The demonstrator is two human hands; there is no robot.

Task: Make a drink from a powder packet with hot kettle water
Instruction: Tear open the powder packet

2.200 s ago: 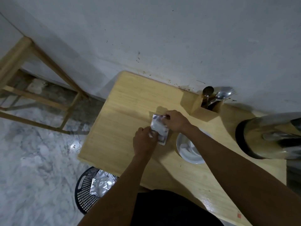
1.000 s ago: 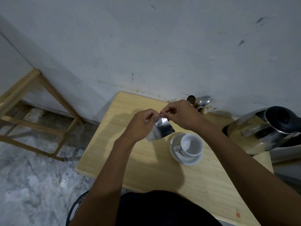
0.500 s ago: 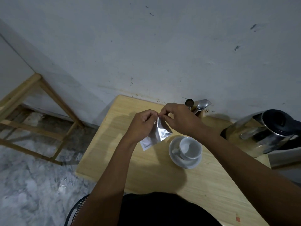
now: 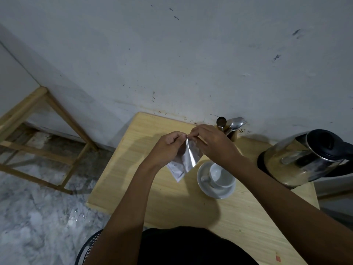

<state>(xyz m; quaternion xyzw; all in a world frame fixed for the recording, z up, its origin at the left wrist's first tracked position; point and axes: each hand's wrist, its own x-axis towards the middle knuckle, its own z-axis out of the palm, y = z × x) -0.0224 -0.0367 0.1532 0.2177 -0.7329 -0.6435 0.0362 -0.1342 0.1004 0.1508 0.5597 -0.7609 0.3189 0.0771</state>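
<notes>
Packet (image 4: 186,159) pinched at top edge by left hand (image 4: 168,148) and right hand (image 4: 214,144), above-left of cup (image 4: 221,176); print unreadable.

Layout on the table (image 4: 133,178): cup (image 4: 221,175) in saucer (image 4: 215,194) at centre; kettle (image 4: 303,157) to its right; utensil holder (image 4: 233,135) with spoons (image 4: 236,123) behind, against the wall (image 4: 172,54). The packet (image 4: 186,161), pinched at its top between left hand (image 4: 168,148) and right hand (image 4: 212,144), hangs above the table just left of the cup. A basket (image 4: 89,249) sits on the floor below the table's near edge; a wooden frame (image 4: 38,119) stands to the left.
</notes>
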